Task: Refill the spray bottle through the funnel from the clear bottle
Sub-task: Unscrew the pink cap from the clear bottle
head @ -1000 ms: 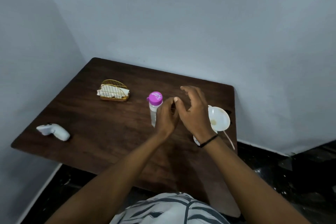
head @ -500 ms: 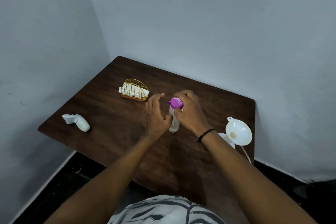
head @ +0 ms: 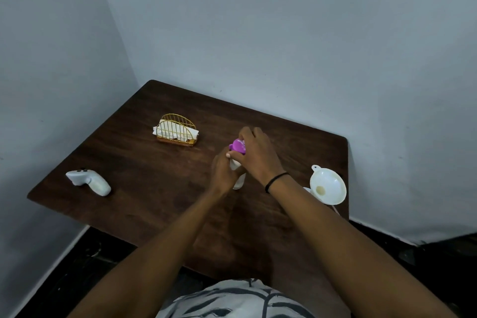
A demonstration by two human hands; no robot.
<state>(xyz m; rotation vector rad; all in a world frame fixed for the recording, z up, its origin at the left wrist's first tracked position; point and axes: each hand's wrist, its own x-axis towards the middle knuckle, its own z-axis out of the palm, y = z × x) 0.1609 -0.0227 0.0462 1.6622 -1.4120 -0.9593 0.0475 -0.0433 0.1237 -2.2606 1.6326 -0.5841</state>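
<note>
While l. hand (head: pixel 224 171) grips clear bottle (head: pixel 238 180) body, r. hand (head: pixel 255 153) fingers curled round purple cap (head: pixel 238 146).

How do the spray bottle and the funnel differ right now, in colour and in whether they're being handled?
The spray bottle has a pink top on a pale clear body; the funnel is all white. The bottle stands mid-table, the left hand gripping its body and the right hand gripping its top; the funnel sits untouched near the table's right edge, mouth open towards the camera. Both are on the same table.
</note>
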